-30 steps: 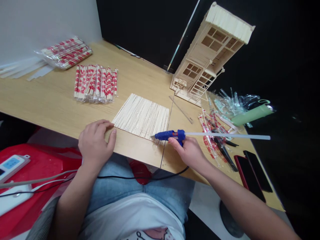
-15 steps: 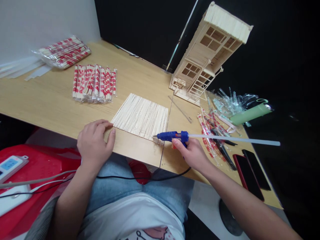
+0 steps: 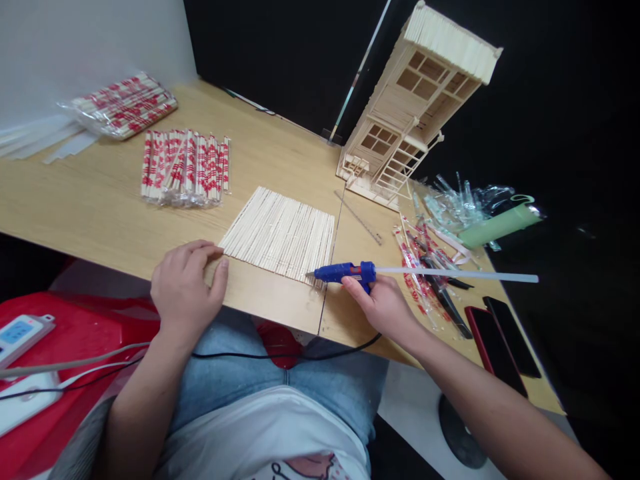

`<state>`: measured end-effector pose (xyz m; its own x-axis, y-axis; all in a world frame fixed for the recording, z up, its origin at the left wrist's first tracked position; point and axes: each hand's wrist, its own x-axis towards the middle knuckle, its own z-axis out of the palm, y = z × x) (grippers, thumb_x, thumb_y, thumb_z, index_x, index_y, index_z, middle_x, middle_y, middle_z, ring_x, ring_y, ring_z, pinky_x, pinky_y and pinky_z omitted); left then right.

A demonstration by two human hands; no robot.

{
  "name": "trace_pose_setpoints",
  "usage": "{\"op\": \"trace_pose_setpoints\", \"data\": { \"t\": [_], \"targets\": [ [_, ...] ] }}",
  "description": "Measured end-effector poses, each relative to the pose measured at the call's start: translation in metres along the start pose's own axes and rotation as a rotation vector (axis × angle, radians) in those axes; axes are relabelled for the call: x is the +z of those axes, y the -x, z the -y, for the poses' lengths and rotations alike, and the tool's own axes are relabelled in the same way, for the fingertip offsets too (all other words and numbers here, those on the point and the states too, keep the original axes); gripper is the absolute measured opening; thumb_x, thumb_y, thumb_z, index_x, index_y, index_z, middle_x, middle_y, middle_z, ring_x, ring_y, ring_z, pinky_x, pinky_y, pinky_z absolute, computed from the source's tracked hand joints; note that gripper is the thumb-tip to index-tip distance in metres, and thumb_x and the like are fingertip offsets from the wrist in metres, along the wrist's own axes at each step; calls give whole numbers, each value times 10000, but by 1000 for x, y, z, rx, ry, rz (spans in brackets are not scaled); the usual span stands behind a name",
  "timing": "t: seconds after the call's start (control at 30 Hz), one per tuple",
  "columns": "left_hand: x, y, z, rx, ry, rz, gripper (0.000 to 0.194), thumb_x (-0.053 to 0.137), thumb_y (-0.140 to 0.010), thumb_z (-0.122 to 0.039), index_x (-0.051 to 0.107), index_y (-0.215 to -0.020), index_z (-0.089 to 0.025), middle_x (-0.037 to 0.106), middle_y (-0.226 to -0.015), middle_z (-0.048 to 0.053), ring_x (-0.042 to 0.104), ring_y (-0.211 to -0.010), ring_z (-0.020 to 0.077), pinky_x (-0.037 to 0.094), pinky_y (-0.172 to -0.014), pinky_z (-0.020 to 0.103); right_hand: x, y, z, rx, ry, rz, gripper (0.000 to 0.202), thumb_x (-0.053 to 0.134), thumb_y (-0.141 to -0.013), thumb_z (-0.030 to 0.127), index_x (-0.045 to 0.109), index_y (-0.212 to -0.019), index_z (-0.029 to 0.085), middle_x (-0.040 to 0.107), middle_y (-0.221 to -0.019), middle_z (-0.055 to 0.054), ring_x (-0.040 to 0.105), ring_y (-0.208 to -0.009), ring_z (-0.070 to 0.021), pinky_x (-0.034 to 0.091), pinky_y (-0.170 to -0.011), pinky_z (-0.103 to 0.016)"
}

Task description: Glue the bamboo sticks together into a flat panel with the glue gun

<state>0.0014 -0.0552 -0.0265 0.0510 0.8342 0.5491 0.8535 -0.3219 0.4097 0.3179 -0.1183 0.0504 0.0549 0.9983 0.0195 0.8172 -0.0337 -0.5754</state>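
A flat panel of pale wooden sticks laid side by side (image 3: 280, 233) lies on the table in front of me. My right hand (image 3: 387, 307) is wrapped round the handle of a blue glue gun (image 3: 345, 272), index finger at the trigger. The gun's nozzle is at the panel's near right end, and a long whitish glue stick (image 3: 460, 273) sticks out of its back. My left hand (image 3: 187, 283) rests at the table's front edge, thumb apart from the fingers. Its fingertips reach the panel's near left corner.
A stick-built model house (image 3: 400, 120) stands at the back right. Bundles of wrapped chopsticks (image 3: 185, 167) lie at left. Torn wrappers (image 3: 415, 267), a green bottle (image 3: 500, 225) and two phones (image 3: 493, 347) are at right. The gun's black cable (image 3: 300, 358) crosses my lap.
The glue stick's rear end is nearer the gun, so less of it protrudes. Both hands keep nearly the same place; the whole view shifts slightly.
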Motion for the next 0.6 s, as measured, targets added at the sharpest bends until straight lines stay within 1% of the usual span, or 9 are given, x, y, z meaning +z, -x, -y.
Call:
{"op": "trace_pose_setpoints", "data": {
  "t": [0.1,0.23,0.43,0.6],
  "targets": [
    [0,0,-1,-8,-2,8,260,505,-993,-423,667,-1077,-237,710,-1188,124,642,-1146,351,500,-947,514,-1,2,-3,10,-5,-15,491,524,-929,565,762,-748,176,680,-602,-58,650,-624,-244,465,-636,-316],
    [-1,0,-1,-13,3,18,271,498,-997,-428,666,-1081,-232,709,-1194,128,639,-1159,352,494,-974,524,-4,7,-6,13,-55,-26,516,517,-945,585,732,-704,182,635,-573,-33,600,-581,-212,423,-608,-307],
    [-1,-1,-1,-18,12,27,280,493,-996,-436,666,-1084,-233,707,-1192,127,638,-1160,350,492,-989,530,-5,9,-8,55,-139,11,485,545,-935,576,714,-708,182,661,-603,-35,608,-591,-203,423,-600,-295],
    [-1,-2,-2,-28,31,31,286,509,-985,-429,676,-1083,-219,706,-1194,140,630,-1173,351,482,-995,522,-4,7,-5,24,-93,13,476,533,-927,538,648,-611,201,674,-623,-53,639,-638,-219,460,-679,-310]
  ]
}}
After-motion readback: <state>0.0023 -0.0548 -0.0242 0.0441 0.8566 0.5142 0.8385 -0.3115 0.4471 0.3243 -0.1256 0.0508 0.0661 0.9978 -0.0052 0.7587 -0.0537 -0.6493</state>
